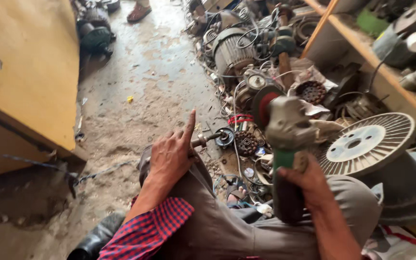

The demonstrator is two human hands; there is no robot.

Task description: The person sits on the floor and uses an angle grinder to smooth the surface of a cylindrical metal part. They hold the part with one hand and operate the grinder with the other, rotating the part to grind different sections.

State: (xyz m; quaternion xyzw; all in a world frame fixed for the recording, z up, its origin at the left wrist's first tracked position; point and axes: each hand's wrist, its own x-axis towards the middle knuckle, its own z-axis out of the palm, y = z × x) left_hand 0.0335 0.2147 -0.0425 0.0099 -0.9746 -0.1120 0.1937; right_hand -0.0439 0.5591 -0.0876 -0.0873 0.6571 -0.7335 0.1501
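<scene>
The right hand [309,185] is wrapped fully around the green plastic body of an angle grinder [287,154], fingers closed tight on the grip. The tool stands roughly upright over the right knee; its grey cast-metal gear head is dull and dusty, and a dark round disc [265,107] with a red centre sits at the head's left side.

The left hand [172,154] rests on the left knee, clasped around a small metal shaft [208,139], with the index finger stretched out straight and the other fingers curled. The shaft is rusty brown, pokes out to the right of the hand, and ends at a dark round bearing-like part [226,137]. How firmly the palm grips the hidden end cannot be told.

Both knees are covered by grey-brown cloth trousers [217,216]; the left sleeve [150,231] is red and blue checked fabric.

Just beside the grinder, to the right, lies a large pale ribbed fan cover [369,142], circular, with fine radial slats and a flat centre plate. Beyond it the floor carries a heap of scrap: a finned grey electric motor [229,50], a toothed rotor [245,143] and loose wires. The concrete floor [145,86] is rough and gritty. A yellow board [30,72] stands at the left.
</scene>
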